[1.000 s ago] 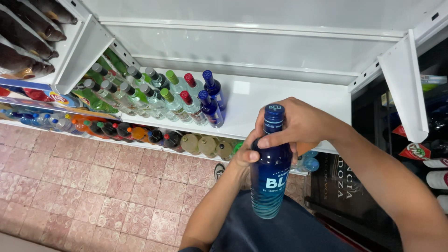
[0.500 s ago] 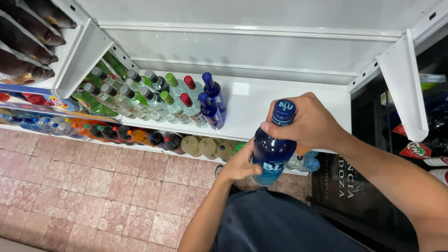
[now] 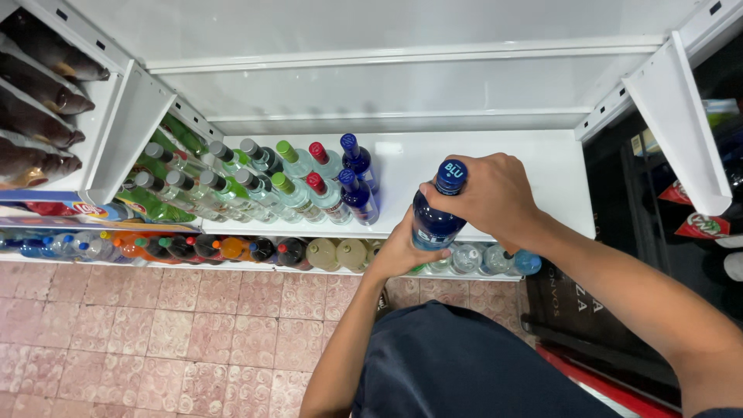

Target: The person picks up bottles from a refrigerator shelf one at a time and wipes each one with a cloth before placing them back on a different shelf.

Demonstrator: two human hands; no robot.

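Blue, our water bottle [image 3: 435,217] hangs above the white shelf [image 3: 495,166]. Our right hand [image 3: 487,193] clasps its neck; our left hand [image 3: 398,251] cups its base, right of the bottle rows [image 3: 255,182].

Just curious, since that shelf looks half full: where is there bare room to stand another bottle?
The white shelf is bare from the two blue bottles rightward to the bracket. Its left part is packed with bottles, as is the lower shelf.

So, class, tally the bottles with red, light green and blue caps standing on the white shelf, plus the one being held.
Blue-capped bottles: 3, counting the held blue bottle
Red-capped bottles: 2
Light-green-capped bottles: 2
Total: 7
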